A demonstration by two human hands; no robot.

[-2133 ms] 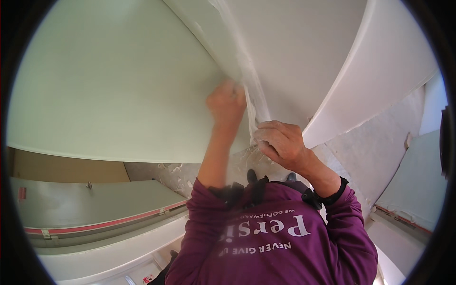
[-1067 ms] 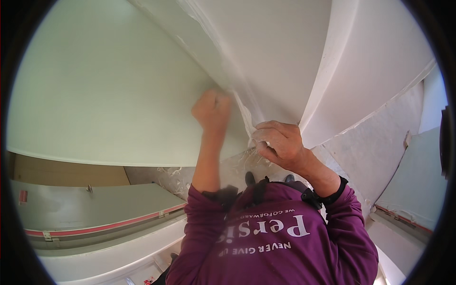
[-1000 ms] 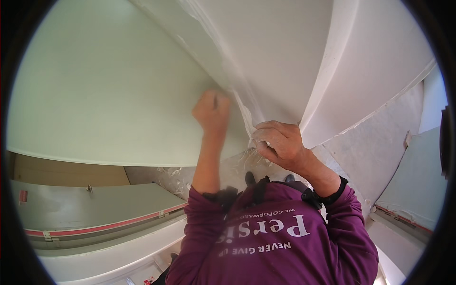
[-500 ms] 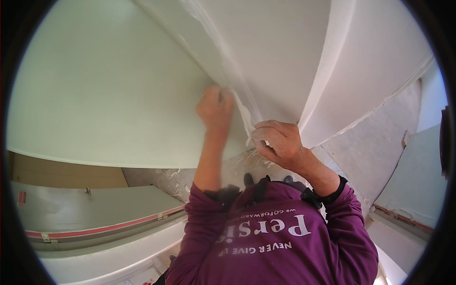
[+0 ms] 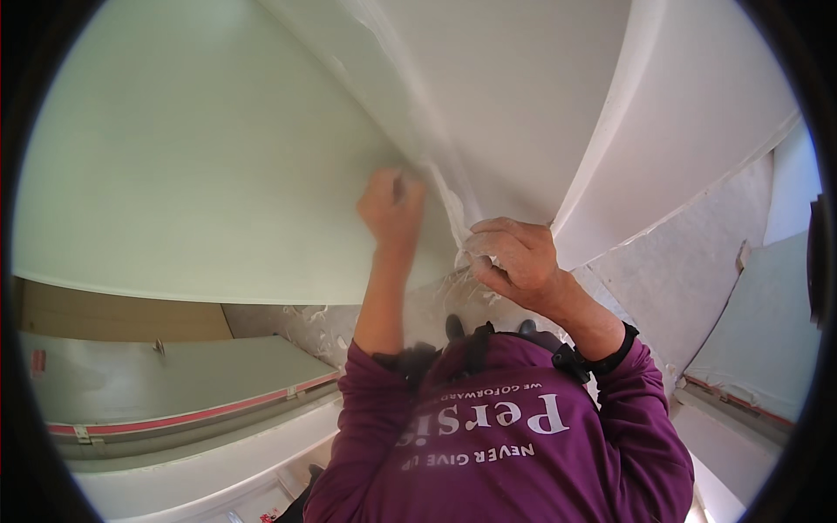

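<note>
A large pale green sheet (image 5: pixel 192 166) with a smooth, slightly glossy face fills the left. Along its right edge runs a ragged white flap (image 5: pixel 452 205), creased and thin, beside a broad off-white panel (image 5: pixel 523 96). My left hand (image 5: pixel 391 205) is closed in a fist close to the top of that flap; whatever lies in its fingers is hidden and the hand is a little blurred. My right hand (image 5: pixel 514 260), dusted with white, pinches the lower end of the flap between thumb and fingers.
Below lies a grey floor (image 5: pixel 663 288) strewn with white shavings (image 5: pixel 327 331) near my shoes (image 5: pixel 455 327). Lower left stands a grey-green panel (image 5: pixel 174 383) with a red-striped edge; another greenish panel (image 5: pixel 767 322) is at the right. A white ridge (image 5: pixel 602 131) crosses the upper right.
My left fist has shifted slightly down and left, drawing a little away from the seam. My right hand keeps its pinch almost in place. The view has moved slightly.
</note>
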